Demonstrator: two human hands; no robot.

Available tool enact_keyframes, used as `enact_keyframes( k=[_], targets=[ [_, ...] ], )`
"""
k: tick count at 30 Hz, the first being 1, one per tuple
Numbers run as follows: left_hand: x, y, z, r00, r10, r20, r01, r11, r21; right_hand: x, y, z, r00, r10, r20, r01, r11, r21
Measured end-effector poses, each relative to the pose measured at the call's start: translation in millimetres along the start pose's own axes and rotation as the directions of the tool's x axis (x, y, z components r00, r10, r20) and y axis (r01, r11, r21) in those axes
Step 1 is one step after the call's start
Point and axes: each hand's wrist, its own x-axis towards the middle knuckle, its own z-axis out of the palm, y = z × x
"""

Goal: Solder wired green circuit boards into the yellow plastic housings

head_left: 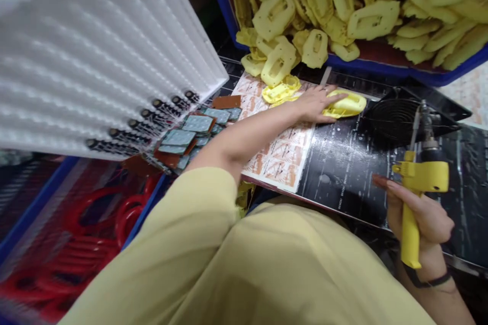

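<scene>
My left hand (314, 103) reaches across the bench and grips the near end of a bright yellow plastic shell (353, 104), fingers over its top and thumb along its lower side. Another yellow shell (280, 90) lies just left of that hand, on the printed sheet. At the right, my right hand (423, 213) is wrapped round the handle of a yellow pistol-shaped soldering gun (427, 175). Its black barrel and thin metal tube point away from me. Part of my right hand's fingers is hidden behind the handle.
A blue-rimmed bin (438, 77) heaped with yellow shells stands at the back. Small circuit boards (179, 138) lie beside a tilted white foam tray (114, 35) holding wired black parts (145, 112). Red rings (93, 208) fill a crate at lower left. A black round grille (392, 117) sits ahead.
</scene>
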Motion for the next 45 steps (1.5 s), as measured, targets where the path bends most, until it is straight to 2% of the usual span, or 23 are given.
enact_keyframes(
  k=[2, 4, 7, 9, 12, 16, 20, 22, 24, 27, 31, 35, 38, 40, 42, 44, 45],
  targets=[
    [-35, 12, 10.1, 0.997, 0.063, 0.054, -0.064, 0.998, 0.028, 2, 0, -1, 0.995, -0.076, -0.06, 0.075, 0.997, -0.017],
    [-77, 29, 23.2, 0.99, 0.129, 0.062, -0.13, 0.991, 0.022, 3, -1, 0, 0.994, -0.095, -0.055, 0.095, 0.995, -0.005],
    [-124, 55, 43.3, 0.97, 0.244, -0.001, -0.244, 0.969, -0.027, 6, -7, 7, 0.993, -0.107, 0.04, 0.097, 0.974, 0.206],
    [-136, 68, 54.4, 0.961, 0.268, -0.065, -0.27, 0.962, -0.03, 9, -13, 15, 0.985, -0.132, 0.112, 0.082, 0.925, 0.372],
    [-133, 71, 65.8, 0.961, 0.238, -0.139, -0.245, 0.969, -0.035, 14, -21, 25, 0.968, -0.195, 0.157, 0.115, 0.904, 0.412],
    [-131, 58, 65.6, 0.965, 0.176, -0.196, -0.18, 0.984, -0.006, 16, -22, 25, 0.978, -0.172, 0.116, 0.135, 0.952, 0.276],
    [-138, 51, 41.0, 0.982, 0.041, -0.184, -0.024, 0.995, 0.096, 16, -27, 20, 0.989, -0.145, 0.03, 0.141, 0.986, 0.094],
    [-140, 54, 26.7, 0.988, -0.045, -0.151, 0.071, 0.983, 0.171, 15, -30, 18, 0.992, -0.122, -0.033, 0.122, 0.992, 0.014],
    [-141, 61, 18.6, 0.99, -0.096, -0.104, 0.119, 0.965, 0.232, 14, -31, 15, 0.992, -0.124, -0.028, 0.124, 0.992, 0.0],
    [-143, 73, 21.2, 0.997, -0.048, -0.055, 0.061, 0.962, 0.267, 10, -26, 5, 0.987, -0.161, 0.013, 0.161, 0.987, -0.026],
    [-143, 83, 34.1, 1.0, 0.017, -0.001, -0.016, 0.959, 0.284, 9, -9, -6, 0.979, -0.203, -0.005, 0.2, 0.971, -0.132],
    [-134, 84, 38.8, 0.996, 0.091, 0.013, -0.092, 0.967, 0.239, 18, 6, 5, 0.926, -0.363, 0.1, 0.358, 0.932, 0.063],
    [-133, 73, 34.9, 0.993, 0.1, -0.056, -0.088, 0.978, 0.19, 22, 5, 18, 0.901, -0.42, 0.109, 0.407, 0.905, 0.127],
    [-138, 58, 28.5, 0.986, -0.025, -0.165, 0.056, 0.981, 0.185, 21, 0, 20, 0.896, -0.43, 0.113, 0.418, 0.901, 0.118],
    [-149, 41, 21.1, 0.943, -0.237, -0.234, 0.281, 0.943, 0.177, 19, -5, 18, 0.904, -0.415, 0.099, 0.403, 0.907, 0.124],
    [-161, 27, 15.4, 0.9, -0.402, -0.166, 0.428, 0.888, 0.167, 20, -7, 12, 0.917, -0.39, 0.085, 0.376, 0.915, 0.148],
    [-166, 23, 13.8, 0.9, -0.425, -0.095, 0.435, 0.886, 0.163, 20, -6, 10, 0.92, -0.383, 0.086, 0.366, 0.916, 0.164]
  ],
)
